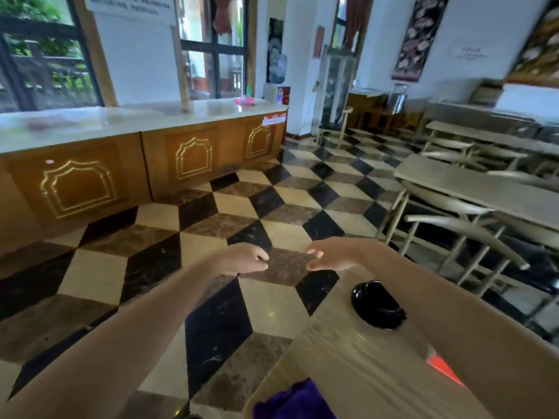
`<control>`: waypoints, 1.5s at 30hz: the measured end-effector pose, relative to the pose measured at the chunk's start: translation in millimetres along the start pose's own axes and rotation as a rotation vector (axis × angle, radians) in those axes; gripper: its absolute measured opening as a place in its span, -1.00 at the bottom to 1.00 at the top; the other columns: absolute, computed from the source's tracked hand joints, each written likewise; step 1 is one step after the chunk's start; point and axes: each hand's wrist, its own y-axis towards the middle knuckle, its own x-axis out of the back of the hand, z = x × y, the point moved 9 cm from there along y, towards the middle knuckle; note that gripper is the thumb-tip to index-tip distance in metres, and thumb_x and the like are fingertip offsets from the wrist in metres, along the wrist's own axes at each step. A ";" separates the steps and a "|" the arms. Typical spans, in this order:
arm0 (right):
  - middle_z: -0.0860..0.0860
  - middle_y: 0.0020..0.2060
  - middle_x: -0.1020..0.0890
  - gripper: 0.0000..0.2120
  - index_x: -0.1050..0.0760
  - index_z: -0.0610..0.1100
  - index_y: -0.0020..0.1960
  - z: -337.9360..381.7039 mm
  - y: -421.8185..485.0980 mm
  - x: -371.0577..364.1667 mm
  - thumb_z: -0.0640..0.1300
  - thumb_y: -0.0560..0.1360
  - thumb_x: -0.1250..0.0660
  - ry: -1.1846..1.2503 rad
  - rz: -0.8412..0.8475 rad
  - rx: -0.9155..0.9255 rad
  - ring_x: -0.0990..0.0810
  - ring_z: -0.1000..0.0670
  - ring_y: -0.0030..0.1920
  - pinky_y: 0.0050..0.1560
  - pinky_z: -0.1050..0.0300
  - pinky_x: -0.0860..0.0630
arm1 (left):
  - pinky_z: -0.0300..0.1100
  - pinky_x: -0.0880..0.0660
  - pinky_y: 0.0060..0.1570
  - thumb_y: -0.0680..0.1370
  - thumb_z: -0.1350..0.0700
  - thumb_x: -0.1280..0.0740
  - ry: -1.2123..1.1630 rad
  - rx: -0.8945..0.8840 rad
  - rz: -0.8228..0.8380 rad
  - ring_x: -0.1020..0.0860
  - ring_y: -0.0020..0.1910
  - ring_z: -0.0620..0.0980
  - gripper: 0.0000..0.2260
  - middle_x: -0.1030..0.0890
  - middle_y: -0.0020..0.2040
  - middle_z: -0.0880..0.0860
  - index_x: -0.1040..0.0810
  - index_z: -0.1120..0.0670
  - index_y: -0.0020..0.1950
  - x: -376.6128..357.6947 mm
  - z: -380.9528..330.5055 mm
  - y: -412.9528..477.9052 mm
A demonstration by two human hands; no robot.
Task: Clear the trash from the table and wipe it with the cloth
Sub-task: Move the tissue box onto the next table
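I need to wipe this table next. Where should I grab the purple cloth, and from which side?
Probably pinch the bunched top fold of the purple cloth, coming down from above with the left hand, which is free. It lies crumpled near the left edge of the table.

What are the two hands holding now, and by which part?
The right hand is open and holds nothing. The left hand has curled fingers; nothing shows in it, but the blur could hide something small.
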 end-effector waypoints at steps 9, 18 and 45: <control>-0.04 0.35 -0.45 -0.55 -0.29 -0.08 0.41 -115.9 -113.8 -36.6 0.05 0.57 -0.16 0.108 -0.096 -0.281 -0.41 -0.07 0.33 0.15 0.20 -0.28 | -0.19 -0.31 0.11 0.58 -0.02 -0.21 0.039 -0.295 0.130 -0.44 0.32 0.07 -0.56 -0.42 0.42 0.04 -0.29 -0.02 0.46 -75.6 -137.5 37.2; -0.04 0.30 -0.49 -0.52 -0.31 -0.08 0.39 -225.5 -180.9 -109.1 0.02 0.52 -0.28 0.308 -0.214 -0.487 -0.48 -0.04 0.25 0.11 0.25 -0.34 | -0.20 -0.46 0.15 0.54 0.08 -0.29 -0.122 -0.440 0.170 -0.54 0.21 0.00 -0.52 -0.49 0.35 0.07 -0.30 0.01 0.45 -165.2 -228.3 64.4; -0.14 0.46 -0.23 0.03 0.14 -0.08 0.53 -424.1 -119.7 -320.6 -0.13 0.33 -0.50 0.939 -0.352 -0.842 -0.33 -0.15 0.39 0.25 0.03 -0.37 | -0.11 -0.45 -0.01 0.52 0.29 -0.23 -0.473 0.018 0.311 -0.56 0.02 0.09 -0.73 -0.62 0.06 0.11 -0.50 0.15 0.21 -391.3 -299.9 170.4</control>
